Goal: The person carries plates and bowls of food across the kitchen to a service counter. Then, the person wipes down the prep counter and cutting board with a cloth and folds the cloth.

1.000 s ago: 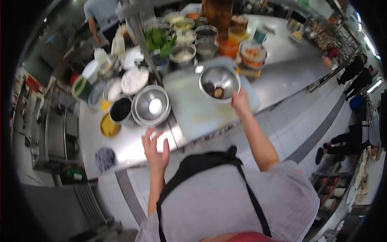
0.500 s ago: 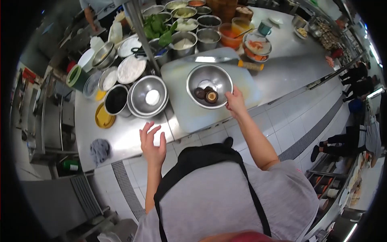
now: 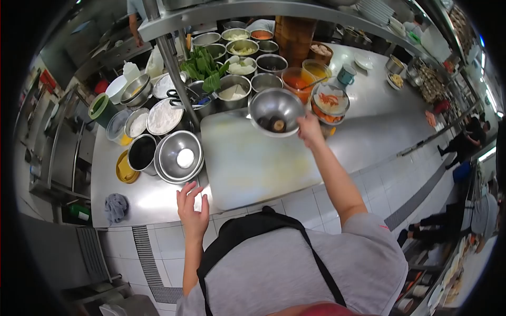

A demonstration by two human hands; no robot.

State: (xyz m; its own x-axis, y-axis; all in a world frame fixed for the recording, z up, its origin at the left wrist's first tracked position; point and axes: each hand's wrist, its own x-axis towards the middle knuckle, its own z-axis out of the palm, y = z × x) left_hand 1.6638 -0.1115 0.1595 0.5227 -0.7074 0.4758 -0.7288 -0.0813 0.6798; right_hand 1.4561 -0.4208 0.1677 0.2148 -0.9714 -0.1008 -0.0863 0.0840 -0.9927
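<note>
My right hand [image 3: 310,129] grips the right rim of a steel bowl [image 3: 271,102], which it holds up over the far side of the cutting board [image 3: 247,168]. The bowl tilts, and a few dark brown mushrooms [image 3: 278,125] lie low inside it. Empty, with fingers spread and slightly curled, my left hand [image 3: 193,211] hovers at the table's near edge. Closest to it are some nested steel bowls [image 3: 178,147]. Most of the knife lying behind the held bowl is hidden.
Several steel containers of ingredients and leafy greens [image 3: 203,67] crowd the back, under a steel shelf [image 3: 237,20] and its post [image 3: 179,87]. A bowl with orange slices [image 3: 330,99] stands right of the board. A grey cloth [image 3: 116,207] lies at the left.
My right hand has carried the bowl of mushrooms away from me, toward the back containers, and tilted it. My left hand stays open near the table edge. The view has shifted, showing the overhead shelf.
</note>
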